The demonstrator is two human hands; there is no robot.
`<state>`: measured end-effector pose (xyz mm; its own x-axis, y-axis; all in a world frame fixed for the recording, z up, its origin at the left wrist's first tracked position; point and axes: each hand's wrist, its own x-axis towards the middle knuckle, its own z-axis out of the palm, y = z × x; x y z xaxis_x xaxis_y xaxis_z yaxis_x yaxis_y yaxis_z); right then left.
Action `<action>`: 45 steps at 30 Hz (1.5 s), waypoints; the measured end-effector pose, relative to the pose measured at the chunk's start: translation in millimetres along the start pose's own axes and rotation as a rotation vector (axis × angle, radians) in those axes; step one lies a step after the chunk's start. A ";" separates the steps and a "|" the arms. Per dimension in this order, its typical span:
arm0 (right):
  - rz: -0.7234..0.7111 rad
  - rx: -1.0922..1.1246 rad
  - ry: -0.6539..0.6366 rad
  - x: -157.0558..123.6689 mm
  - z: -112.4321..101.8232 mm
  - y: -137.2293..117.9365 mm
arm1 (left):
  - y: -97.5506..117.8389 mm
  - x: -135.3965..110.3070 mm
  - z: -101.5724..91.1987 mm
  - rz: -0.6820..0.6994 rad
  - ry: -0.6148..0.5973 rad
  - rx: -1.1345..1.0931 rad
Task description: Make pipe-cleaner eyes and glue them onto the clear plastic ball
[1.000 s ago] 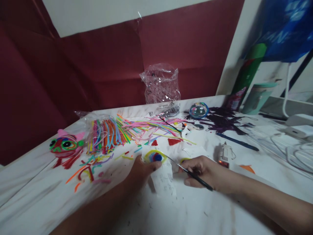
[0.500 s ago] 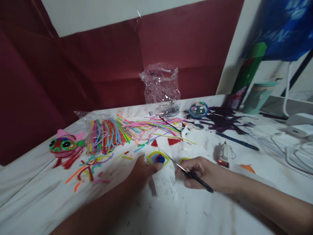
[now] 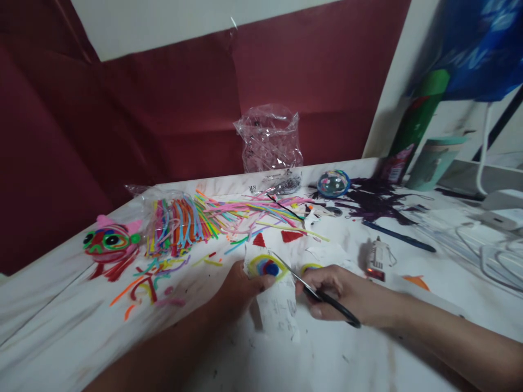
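My left hand (image 3: 244, 284) pinches a white paper piece (image 3: 278, 310) that bears an eye shape (image 3: 267, 267) in yellow, light blue, red and dark blue. The thumb lies on the eye's lower edge. My right hand (image 3: 341, 294) is closed round black-handled scissors (image 3: 327, 300), whose blades point up and left to the paper's edge beside the eye. Whether the blades are parted is hard to make out. A second yellow-edged eye (image 3: 311, 267) lies partly hidden behind my right fingers. Two red triangles (image 3: 291, 236) rest just beyond the paper.
Bundled coloured pipe cleaners (image 3: 180, 226) and cut scraps (image 3: 143, 288) lie on the left, near a pink animal figure (image 3: 110, 242). A glue gun (image 3: 378, 256), a dark blue pen-like stick (image 3: 398, 237), a clear round ornament (image 3: 333, 184) and white cables (image 3: 490, 256) are at right.
Hands, paper and scissors hold nearly the same pose. The whole view has shifted very slightly, and the paper sits a touch further right and lower.
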<state>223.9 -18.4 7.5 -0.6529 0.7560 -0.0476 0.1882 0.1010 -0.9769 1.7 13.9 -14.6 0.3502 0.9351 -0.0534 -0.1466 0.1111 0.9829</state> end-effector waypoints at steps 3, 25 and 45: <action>-0.002 0.005 0.001 -1.7 0.5 0.1 | 5.3 -1.6 2.3 -0.031 -0.009 0.015; 0.036 -0.033 -0.007 -1.9 -3.1 -0.5 | 12.8 -5.3 5.8 -0.033 -0.015 0.038; 0.051 -0.052 0.016 -0.7 -1.6 -2.1 | 6.3 -5.5 4.4 -0.008 -0.046 -0.009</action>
<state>225.2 -18.1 9.9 -0.6298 0.7711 -0.0936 0.2593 0.0952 -0.9611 2.9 8.0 -7.4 0.3932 0.9179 -0.0531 -0.1517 0.1217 0.9809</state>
